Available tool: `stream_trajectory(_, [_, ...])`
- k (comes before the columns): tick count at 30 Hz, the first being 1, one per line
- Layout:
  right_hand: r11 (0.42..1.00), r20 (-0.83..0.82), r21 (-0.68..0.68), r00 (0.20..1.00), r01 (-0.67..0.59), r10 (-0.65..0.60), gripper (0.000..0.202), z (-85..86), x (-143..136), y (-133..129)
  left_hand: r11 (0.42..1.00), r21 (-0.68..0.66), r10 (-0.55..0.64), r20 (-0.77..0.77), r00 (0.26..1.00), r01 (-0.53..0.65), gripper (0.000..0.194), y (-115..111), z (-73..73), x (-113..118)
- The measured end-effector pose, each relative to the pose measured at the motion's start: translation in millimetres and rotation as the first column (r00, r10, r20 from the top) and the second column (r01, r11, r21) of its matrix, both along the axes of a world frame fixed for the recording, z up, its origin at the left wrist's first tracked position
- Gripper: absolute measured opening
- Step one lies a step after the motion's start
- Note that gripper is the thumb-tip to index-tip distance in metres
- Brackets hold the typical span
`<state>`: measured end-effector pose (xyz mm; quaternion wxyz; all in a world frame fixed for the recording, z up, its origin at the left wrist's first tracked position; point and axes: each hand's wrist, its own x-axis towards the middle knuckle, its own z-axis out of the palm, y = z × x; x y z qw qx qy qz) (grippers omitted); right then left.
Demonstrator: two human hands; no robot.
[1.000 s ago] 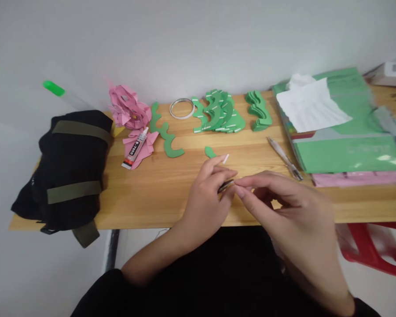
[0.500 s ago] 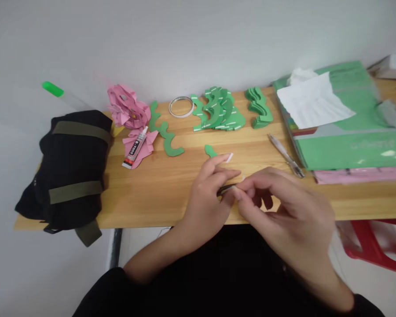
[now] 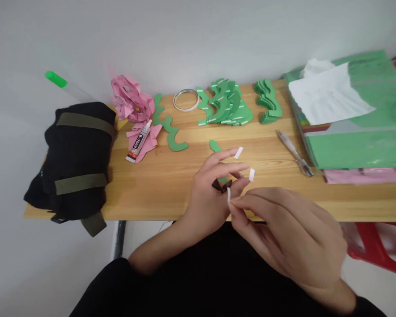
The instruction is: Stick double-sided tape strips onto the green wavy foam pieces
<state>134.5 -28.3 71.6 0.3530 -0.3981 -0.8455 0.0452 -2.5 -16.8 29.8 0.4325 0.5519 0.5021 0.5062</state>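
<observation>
Holding my left hand (image 3: pixel 207 196) with fingers spread, likely so white strips (image 3: pixel 238 152) on fingertips don't touch. Dark object (image 3: pixel 217 186) against it; can't tell if gripped. My right hand (image 3: pixel 293 233) pinches third strip (image 3: pixel 229 193) by end, probably leaving rest free.

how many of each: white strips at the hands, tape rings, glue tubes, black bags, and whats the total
White strips: 3 (2 on fingertips of the left hand, 1 pinched by the right hand)
Tape ring: 1
Glue tube: 1
Black bag: 1
Total: 6
</observation>
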Motion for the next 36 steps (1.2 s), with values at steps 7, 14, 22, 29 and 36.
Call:
stream_trajectory(7, [0.996,-0.01,-0.087,1.0,0.002,-0.002,0.018,1.7,2,-2,0.999,-0.024,0.025,-0.03,0.999,-0.026,0.015,2,-2.4,-1])
stream_trajectory(14, [0.941,-0.378,-0.315,0.926,-0.126,-0.002,0.015,-5.1,8,-1,0.991,-0.109,0.08,0.008,0.997,-0.079,0.014,7,-7.9,-9])
stream_trajectory(22, [0.667,-0.627,-0.733,0.51,-0.131,-0.589,0.011,-54.6,1,-1,0.86,-0.507,0.226,0.269,0.936,-0.062,0.024,2,-19.1,-68])
stream_trajectory(29, [0.432,-0.514,-0.852,0.317,-0.297,-0.797,0.024,-75.8,-3,11,0.7,-0.671,0.154,0.479,0.864,0.247,0.031,-4,-26.4,-89])
stream_trajectory(36, [0.257,-0.448,-0.839,0.342,-0.479,-0.826,0.022,-73.3,2,17,0.663,-0.675,0.028,0.454,0.891,0.323,0.033,7,-25.0,-92])
